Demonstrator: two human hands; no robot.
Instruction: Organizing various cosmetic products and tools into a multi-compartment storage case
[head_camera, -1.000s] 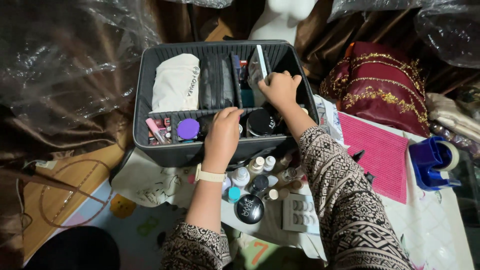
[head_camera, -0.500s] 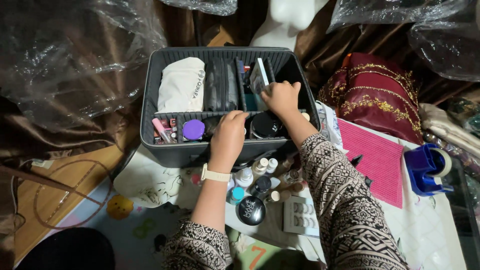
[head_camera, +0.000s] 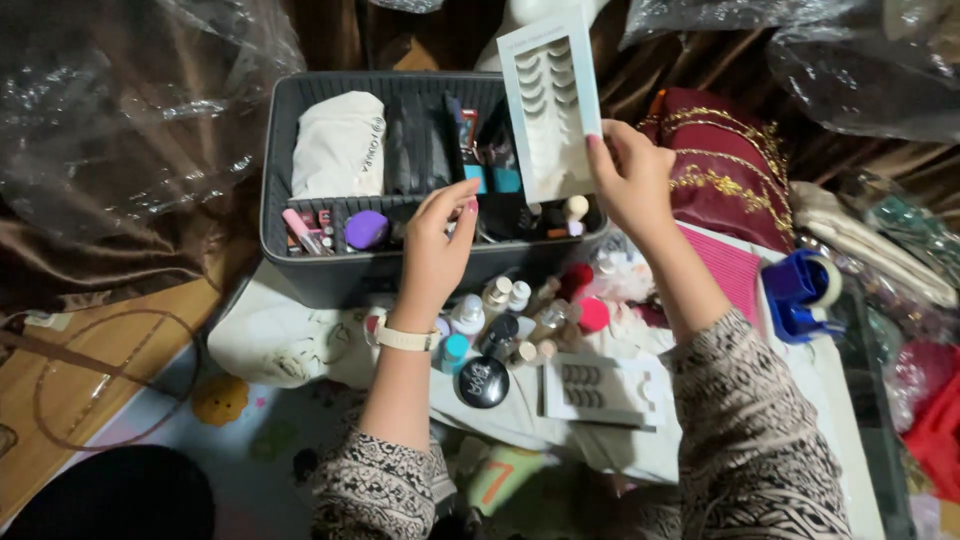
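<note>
Right hand (head_camera: 632, 172) pinching the lower right edge of a pale blue false-eyelash card (head_camera: 551, 102), thumb in front, fingers closed behind, card held upright above the grey organiser box (head_camera: 310, 262). Long axis of card near vertical, top leaning slightly left, lash rows facing the camera. Left hand (head_camera: 438, 243) loosely curled, fingertips just left of the card's lower corner, holding nothing, hovering over the box's front compartments near a purple sponge (head_camera: 365, 229).

Pale blue false-lash card (head_camera: 552, 105), upright, held above grey organiser box (head_camera: 300, 265).
</note>
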